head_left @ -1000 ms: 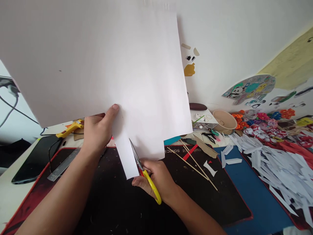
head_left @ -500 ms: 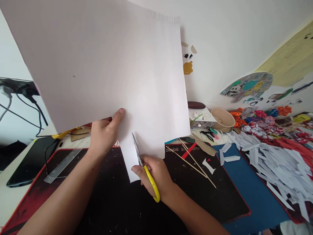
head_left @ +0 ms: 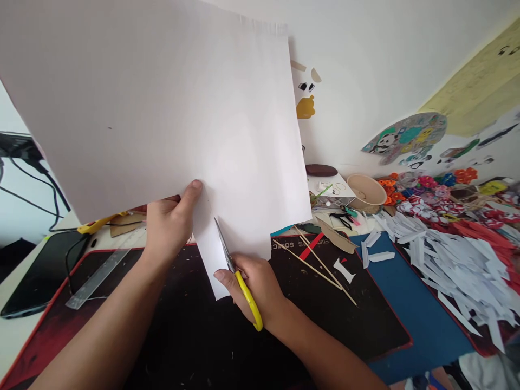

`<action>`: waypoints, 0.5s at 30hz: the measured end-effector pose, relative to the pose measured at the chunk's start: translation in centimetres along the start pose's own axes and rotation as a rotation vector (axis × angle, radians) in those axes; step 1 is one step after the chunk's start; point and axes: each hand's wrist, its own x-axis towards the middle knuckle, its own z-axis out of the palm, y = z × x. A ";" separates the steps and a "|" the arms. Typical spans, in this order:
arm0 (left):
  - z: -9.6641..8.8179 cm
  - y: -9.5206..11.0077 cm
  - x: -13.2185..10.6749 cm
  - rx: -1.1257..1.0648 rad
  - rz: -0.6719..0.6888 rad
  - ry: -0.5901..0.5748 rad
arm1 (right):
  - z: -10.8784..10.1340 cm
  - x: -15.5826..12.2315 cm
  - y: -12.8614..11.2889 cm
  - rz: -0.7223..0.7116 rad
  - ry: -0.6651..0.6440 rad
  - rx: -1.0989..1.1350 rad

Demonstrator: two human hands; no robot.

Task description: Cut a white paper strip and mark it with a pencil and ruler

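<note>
- The white sheet (head_left: 174, 108) runs off the top edge, above the left grip (head_left: 173, 222), whose fingers are mostly hidden behind it.
- A dark speck (head_left: 109, 128) on the sheet, up and left of the left grip, is too small to identify.
- The right grip (head_left: 258, 281) covers part of the scissors' (head_left: 242, 285) handle.
- Left of the left grip, the sheet hides part of a yellow tool (head_left: 95, 223).
- Below and far right of the right grip, pale cloth (head_left: 489, 371) is cut off.
</note>
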 end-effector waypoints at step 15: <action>0.3 0.1 -0.1 0.072 0.063 0.005 | 0.1 0.2 0.4 -0.016 0.023 -0.074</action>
